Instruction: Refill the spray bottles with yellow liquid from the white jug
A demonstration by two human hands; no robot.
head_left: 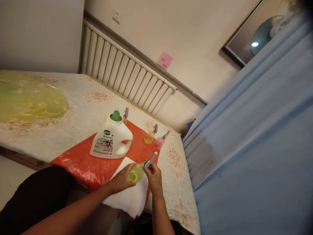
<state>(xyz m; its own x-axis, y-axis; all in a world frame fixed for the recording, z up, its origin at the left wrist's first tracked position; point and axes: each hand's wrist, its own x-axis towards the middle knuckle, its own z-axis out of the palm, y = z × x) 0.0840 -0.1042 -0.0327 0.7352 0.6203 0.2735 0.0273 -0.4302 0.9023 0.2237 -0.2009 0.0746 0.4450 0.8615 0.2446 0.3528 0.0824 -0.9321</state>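
Observation:
A small yellow-green spray bottle (135,173) is tilted over a white cloth (132,199). My left hand (121,180) is wrapped round the bottle's body. With closed fingers, my right hand (154,178) grips its grey spray head (150,161) at the neck. Just beyond, a large white detergent jug (113,137) with a green pouring spout stands on a red plastic sheet (80,160). A yellow spray bottle (148,138) and a pink spray bottle (158,143) stand at the sheet's far right, and another spray bottle (126,115) is partly hidden behind the jug.
The quilted floral cover (80,88) spreads under everything. A clear yellow plastic bag (29,98) lies at the far left. Behind stand a white radiator (124,65) and the wall with a pink note (164,61). A blue curtain (244,147) hangs along the right.

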